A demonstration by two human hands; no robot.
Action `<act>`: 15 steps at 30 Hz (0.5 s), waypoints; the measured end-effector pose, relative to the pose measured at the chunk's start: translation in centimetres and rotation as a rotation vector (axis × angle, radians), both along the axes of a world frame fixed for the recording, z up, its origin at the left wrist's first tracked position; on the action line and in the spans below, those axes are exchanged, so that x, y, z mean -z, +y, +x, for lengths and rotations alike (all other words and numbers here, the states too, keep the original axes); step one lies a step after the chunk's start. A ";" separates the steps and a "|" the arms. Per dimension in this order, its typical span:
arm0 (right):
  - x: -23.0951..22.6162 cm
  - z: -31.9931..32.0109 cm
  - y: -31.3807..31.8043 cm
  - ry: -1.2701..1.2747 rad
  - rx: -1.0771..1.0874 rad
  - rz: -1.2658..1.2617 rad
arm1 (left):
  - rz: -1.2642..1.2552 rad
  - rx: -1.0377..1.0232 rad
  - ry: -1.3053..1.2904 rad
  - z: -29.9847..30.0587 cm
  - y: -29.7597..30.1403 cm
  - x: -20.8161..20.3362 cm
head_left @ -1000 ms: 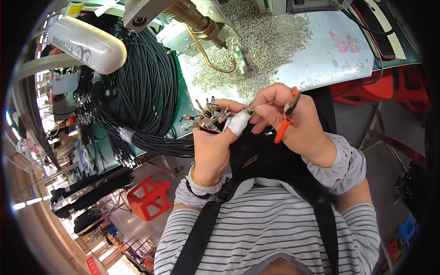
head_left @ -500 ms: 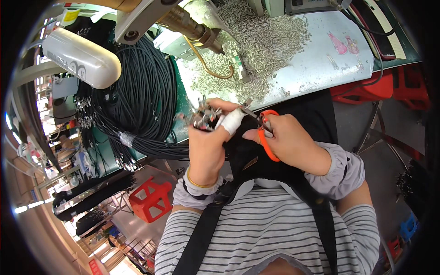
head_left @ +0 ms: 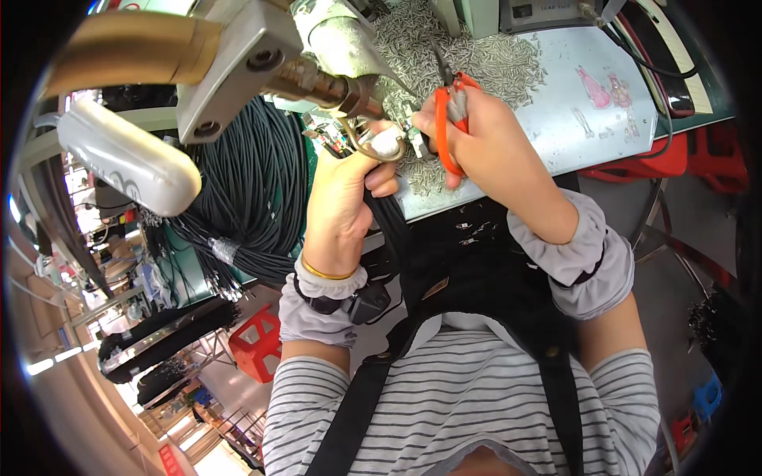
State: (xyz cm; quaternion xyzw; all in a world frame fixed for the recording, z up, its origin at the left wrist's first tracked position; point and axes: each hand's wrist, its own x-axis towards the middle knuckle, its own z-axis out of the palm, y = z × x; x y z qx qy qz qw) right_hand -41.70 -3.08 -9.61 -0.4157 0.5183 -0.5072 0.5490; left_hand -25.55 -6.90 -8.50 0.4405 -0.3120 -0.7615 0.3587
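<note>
The left hand [head_left: 343, 202] has its grip clenched on a bundle of black cables [head_left: 393, 230]. The right hand [head_left: 490, 151] grasps orange-handled cutters [head_left: 446, 119] over the tabletop [head_left: 587, 119]. The cable ends are hard to make out.

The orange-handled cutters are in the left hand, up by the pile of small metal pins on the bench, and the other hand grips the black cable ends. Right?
Not quite. The head view shows the orange-handled cutters in the right hand, not the left. They are up by the pile of small metal pins on the bench, and the left hand grips the black cable ends.
</note>
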 end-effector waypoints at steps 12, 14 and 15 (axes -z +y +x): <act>0.6 0.0 -0.4 -0.072 -0.050 0.024 | -0.045 0.028 0.007 0.3 0.0 0.1; 0.6 0.0 -0.4 -0.088 -0.057 0.022 | -0.062 0.007 -0.004 0.2 0.2 0.1; 0.7 0.1 -0.4 -0.086 -0.056 0.019 | -0.071 -0.003 -0.009 0.2 0.3 0.1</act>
